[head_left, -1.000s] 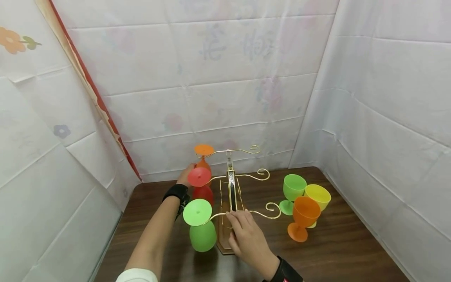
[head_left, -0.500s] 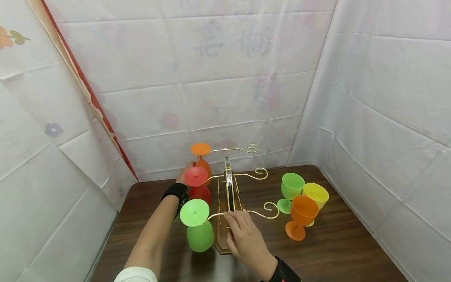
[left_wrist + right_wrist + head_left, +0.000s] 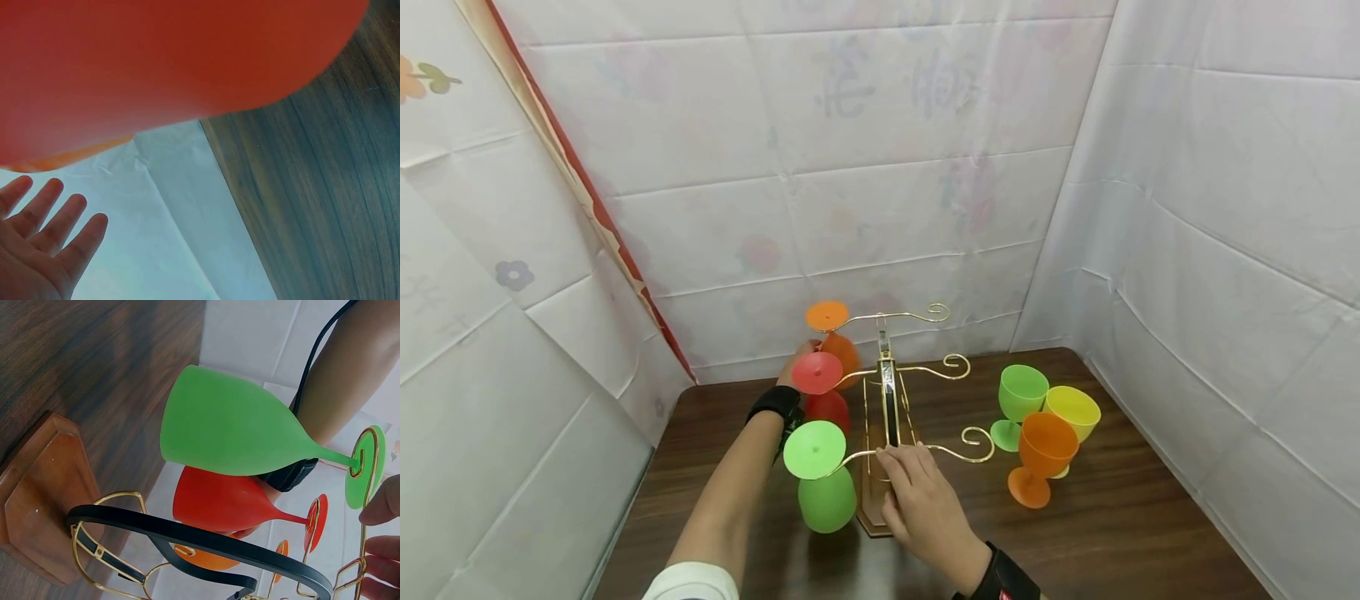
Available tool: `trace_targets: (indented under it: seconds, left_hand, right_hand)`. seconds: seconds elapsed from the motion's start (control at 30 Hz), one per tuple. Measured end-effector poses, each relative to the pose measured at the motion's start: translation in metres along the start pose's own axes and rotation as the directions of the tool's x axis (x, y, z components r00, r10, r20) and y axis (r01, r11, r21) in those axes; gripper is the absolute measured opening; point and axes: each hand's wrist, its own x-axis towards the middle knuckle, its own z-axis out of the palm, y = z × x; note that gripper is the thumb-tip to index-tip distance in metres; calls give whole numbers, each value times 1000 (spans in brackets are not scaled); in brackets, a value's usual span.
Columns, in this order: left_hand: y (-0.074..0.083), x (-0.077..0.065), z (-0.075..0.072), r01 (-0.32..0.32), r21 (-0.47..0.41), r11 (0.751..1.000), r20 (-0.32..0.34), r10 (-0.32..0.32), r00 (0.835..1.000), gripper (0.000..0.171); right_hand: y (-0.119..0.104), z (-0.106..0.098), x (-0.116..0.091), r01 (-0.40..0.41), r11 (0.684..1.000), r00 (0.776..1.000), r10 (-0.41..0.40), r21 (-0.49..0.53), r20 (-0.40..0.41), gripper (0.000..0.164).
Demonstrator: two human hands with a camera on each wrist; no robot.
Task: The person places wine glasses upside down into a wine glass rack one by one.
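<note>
while the right hand (image 3: 925, 504) rests extended fingers on the gold rack (image 3: 889, 400), the left hand (image 3: 31, 269), fingers straight and spread, no grip visible, is beside the tilted orange goblet (image 3: 844, 357), hung just left of frame centre. step, as judged: settling that goblet; next likely wants a steady hang. dark wood-grain table (image 3: 1120, 542) below; white patterned sheeting (image 3: 700, 125) around.

green goblet (image 3: 827, 505) | red goblet (image 3: 219, 501) | orange goblet (image 3: 842, 360) | black-gold rack (image 3: 891, 408) | brown woodgrain table (image 3: 1120, 542)
</note>
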Motion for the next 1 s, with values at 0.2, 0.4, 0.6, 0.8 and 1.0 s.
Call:
trace_targets:
  seconds: [0.2,0.4,0.6,0.8,1.0]
  left_hand:
    - [8,-8,-7,14,8,1000,29,-14,999,75]
    - [1,-16,-9,-72,117,990,-21,75,997,70]
    - [-31,-10,-11,-125,234,964,-63,143,988,77]
    - [-46,-13,-16,-84,266,960,-103,115,988,76]
    - [-47,-24,-19,-51,279,959,-131,91,987,75]
  right_hand:
    - [-2,0,0,8,1000,1000,-8,0,-11,47]
    - [-3,1,0,7,1000,1000,-7,5,-11,47]
    - [0,2,1,16,1000,999,-16,-4,-38,48]
    - [-1,1,0,12,1000,999,-12,4,-34,48]
    - [-2,1,1,15,1000,998,-15,11,-57,49]
